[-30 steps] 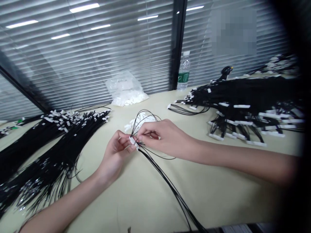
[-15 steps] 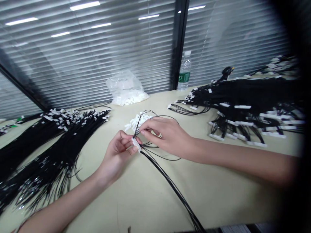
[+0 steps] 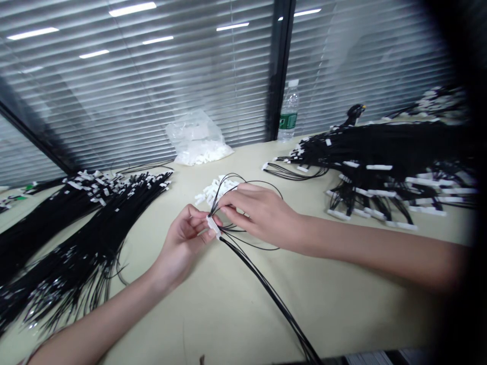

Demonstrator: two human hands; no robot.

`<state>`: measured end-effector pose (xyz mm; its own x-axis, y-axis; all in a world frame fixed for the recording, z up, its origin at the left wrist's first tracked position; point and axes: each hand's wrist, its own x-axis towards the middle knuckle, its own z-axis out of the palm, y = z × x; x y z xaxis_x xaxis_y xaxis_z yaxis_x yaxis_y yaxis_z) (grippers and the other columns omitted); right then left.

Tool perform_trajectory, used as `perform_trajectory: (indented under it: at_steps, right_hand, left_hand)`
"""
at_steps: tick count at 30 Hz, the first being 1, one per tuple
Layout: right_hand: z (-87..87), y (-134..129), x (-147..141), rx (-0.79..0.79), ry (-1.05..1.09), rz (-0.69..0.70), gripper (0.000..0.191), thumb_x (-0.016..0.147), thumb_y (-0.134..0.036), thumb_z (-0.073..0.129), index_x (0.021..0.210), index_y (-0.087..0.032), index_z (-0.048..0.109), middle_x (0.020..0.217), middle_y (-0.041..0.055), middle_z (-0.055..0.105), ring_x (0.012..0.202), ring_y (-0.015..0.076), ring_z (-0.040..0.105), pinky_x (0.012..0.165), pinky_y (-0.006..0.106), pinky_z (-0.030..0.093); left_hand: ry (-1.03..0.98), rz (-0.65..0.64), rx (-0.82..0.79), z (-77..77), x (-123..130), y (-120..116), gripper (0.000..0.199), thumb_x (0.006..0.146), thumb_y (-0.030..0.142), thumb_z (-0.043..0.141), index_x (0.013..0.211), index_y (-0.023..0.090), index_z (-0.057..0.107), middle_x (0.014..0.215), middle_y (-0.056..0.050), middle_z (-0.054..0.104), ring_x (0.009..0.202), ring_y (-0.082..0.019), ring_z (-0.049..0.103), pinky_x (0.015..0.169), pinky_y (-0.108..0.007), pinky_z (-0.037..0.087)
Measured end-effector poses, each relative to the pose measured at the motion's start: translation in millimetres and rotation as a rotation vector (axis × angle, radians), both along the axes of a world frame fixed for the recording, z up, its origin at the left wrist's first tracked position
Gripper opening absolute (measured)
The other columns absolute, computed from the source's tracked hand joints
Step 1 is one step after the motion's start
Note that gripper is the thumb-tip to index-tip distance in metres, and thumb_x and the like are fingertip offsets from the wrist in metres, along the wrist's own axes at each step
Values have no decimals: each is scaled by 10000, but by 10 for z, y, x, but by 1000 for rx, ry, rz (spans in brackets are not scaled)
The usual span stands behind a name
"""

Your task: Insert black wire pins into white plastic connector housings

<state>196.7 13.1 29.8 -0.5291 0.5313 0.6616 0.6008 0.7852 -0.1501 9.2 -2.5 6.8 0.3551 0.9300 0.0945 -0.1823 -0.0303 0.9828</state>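
Between the thumb and fingers of my left hand point(image 3: 190, 233) is a long white connector housing point(image 3: 213, 226), tilted, with black wires coming from its right side. My right hand point(image 3: 256, 210) is just to the right and above, its thumb and index finger pinched on thin black wires point(image 3: 218, 195) near the connector's upper end. Several wires loop out behind and below the right hand. A thicker black wire bundle point(image 3: 266, 286) runs from the connector's lower end to the table's front edge. The right hand's fingertips partly hide the wires they grip.
Loose white connectors point(image 3: 213, 191) lie behind my hands, with a clear plastic bag point(image 3: 198, 139) of white pieces farther back. Black wire bundles with white ends point(image 3: 99, 233) cover the left. Another wire pile point(image 3: 380, 147) fills the right. A water bottle point(image 3: 289, 114) stands by the window.
My right hand has shifted very slightly, and the wire loops beside it have moved a little. The left hand keeps its hold on the connector.
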Motion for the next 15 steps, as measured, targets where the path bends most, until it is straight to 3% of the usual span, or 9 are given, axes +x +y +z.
perform_trajectory:
  at_steps: [5, 11, 15]
  right_hand:
    - [-19, -2, 16, 109, -95, -21, 182, 880, -230, 429, 829, -150, 584, 682, 3, 528, 677, 112, 444, 611, 240, 295]
    - [-47, 18, 28, 462, -234, -7, 180, 883, -146, 402, 822, -139, 571, 684, 12, 545, 689, 131, 423, 617, 271, 268]
    - [-38, 21, 47, 497, -278, 31, 145, 854, -105, 440, 848, -138, 581, 693, 0, 549, 685, 127, 417, 615, 272, 266]
  left_hand:
    - [19, -5, 18, 7, -6, -6, 185, 770, 77, 598, 828, 182, 459, 885, -35, 635, 829, -138, 572, 749, -262, 408]
    - [22, 1, 20, -7, -9, -2, 186, 750, 70, 621, 814, 180, 484, 783, -13, 646, 750, -112, 570, 699, -220, 412]
    - [13, -4, 11, 0, -7, -4, 181, 745, 70, 625, 802, 188, 501, 722, 13, 624, 689, -92, 541, 655, -197, 402]
